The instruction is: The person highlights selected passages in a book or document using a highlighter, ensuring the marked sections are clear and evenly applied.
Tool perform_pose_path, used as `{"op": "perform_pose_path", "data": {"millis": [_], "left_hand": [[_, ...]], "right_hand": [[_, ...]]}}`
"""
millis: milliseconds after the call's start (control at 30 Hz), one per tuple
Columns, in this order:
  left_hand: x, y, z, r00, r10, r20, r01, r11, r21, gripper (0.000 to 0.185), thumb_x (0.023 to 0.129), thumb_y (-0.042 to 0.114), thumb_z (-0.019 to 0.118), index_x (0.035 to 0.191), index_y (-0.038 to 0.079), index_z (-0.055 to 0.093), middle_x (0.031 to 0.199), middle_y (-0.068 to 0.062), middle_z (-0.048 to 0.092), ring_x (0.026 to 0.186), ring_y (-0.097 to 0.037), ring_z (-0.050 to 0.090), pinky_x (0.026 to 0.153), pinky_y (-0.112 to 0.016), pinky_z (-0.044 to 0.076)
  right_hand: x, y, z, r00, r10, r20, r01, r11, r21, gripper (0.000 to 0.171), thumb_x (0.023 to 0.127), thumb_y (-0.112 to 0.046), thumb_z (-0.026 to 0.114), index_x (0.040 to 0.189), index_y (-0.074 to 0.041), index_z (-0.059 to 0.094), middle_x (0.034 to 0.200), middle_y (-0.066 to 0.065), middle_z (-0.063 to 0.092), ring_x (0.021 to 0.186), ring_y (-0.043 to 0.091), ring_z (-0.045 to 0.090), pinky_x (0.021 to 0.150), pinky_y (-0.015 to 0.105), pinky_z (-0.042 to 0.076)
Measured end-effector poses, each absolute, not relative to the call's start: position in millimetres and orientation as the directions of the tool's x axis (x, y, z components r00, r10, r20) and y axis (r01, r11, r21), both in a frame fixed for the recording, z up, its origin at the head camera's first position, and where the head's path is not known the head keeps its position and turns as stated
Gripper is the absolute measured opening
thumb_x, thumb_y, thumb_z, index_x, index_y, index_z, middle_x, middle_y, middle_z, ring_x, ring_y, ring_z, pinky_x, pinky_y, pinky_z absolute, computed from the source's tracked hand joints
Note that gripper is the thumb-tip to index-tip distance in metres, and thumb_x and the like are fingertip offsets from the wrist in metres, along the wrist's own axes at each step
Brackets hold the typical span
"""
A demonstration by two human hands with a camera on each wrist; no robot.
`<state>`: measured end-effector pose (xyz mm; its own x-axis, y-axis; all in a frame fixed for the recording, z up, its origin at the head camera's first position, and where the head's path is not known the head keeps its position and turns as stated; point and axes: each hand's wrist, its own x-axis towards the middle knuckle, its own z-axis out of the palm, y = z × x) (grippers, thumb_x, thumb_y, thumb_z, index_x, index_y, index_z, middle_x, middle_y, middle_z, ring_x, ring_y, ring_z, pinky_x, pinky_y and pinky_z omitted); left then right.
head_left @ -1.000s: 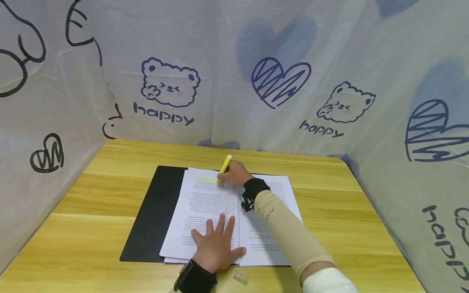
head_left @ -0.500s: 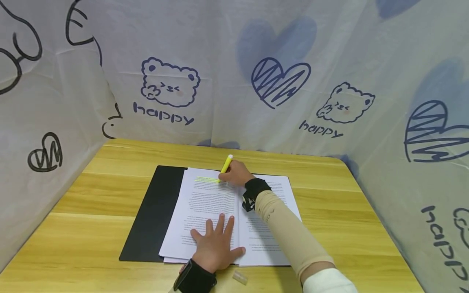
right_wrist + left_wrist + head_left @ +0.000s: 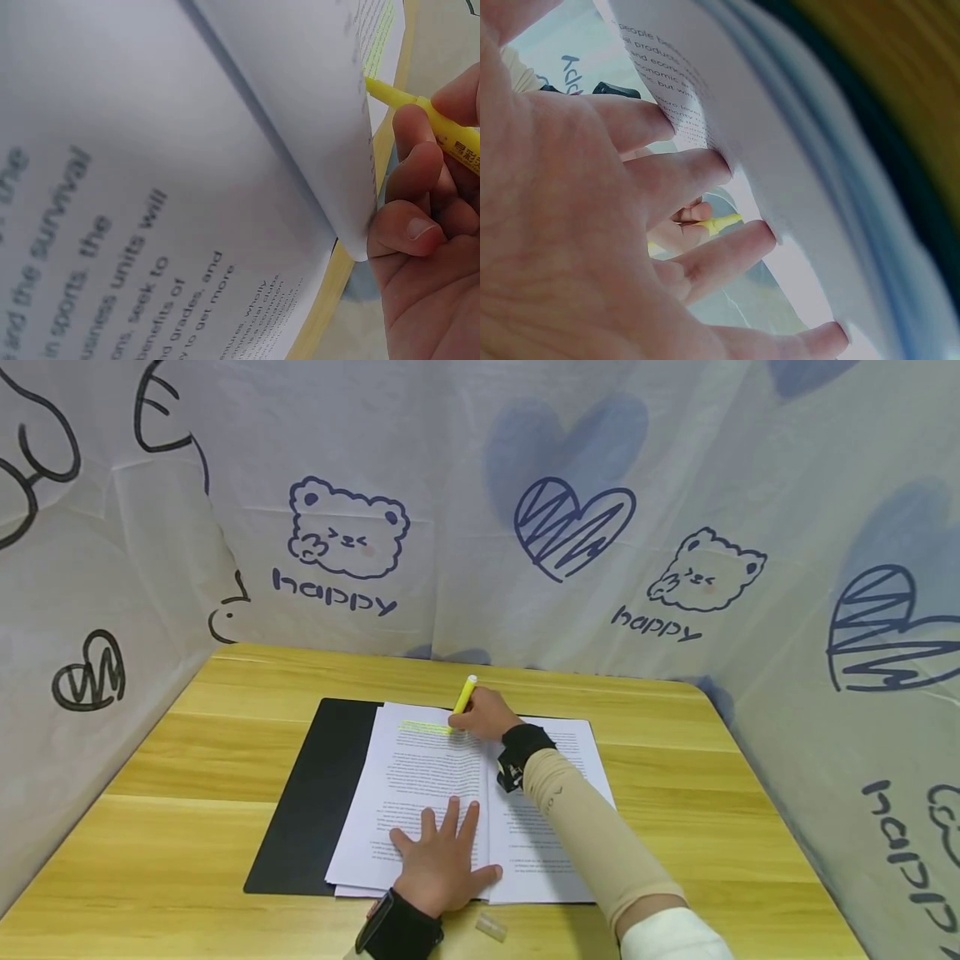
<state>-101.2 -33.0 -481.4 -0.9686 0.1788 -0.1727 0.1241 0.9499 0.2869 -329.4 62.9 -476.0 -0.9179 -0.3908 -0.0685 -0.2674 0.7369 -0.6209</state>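
slim yellow highlighter point(image 3: 462, 700) has crept right across smooth paper point(image 3: 420, 793).

I log a yellow highlighter point(image 3: 463, 697) over white sheets point(image 3: 420, 785) printed in dark text, one line streaked yellow-green, on a black folder point(image 3: 315, 793). The table point(image 3: 187, 827) is honey-yellow woodgrain. The backdrop cloth point(image 3: 480, 510) is white with navy bears, hearts and "happy".

The head camera is looking down from the near side at the table point(image 3: 225, 760); both wrist cameras are sitting close, sharing the printed pages point(image 3: 420, 793) point(image 3: 780, 150) point(image 3: 225, 187).
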Motion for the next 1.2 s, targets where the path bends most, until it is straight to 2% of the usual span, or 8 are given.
{"op": "perform_pose_path", "data": {"millis": [1200], "left_hand": [[-100.4,-32.9,-482.3,-0.971,0.176,-0.163,0.122,0.948,0.295,0.089,0.088,0.065,0.07,0.158,0.017,0.043,0.163,-0.013,0.039,0.14,-0.048,0.038,0.098,-0.085,0.027]], "right_hand": [[-330.6,70.9,-476.3,-0.908,-0.417,-0.045,-0.303,0.725,-0.619,0.018,0.091,-0.019,0.075,0.091,-0.003,0.067,0.076,0.004,0.062,0.069,0.017,0.054,0.064,0.027,0.045]]}}
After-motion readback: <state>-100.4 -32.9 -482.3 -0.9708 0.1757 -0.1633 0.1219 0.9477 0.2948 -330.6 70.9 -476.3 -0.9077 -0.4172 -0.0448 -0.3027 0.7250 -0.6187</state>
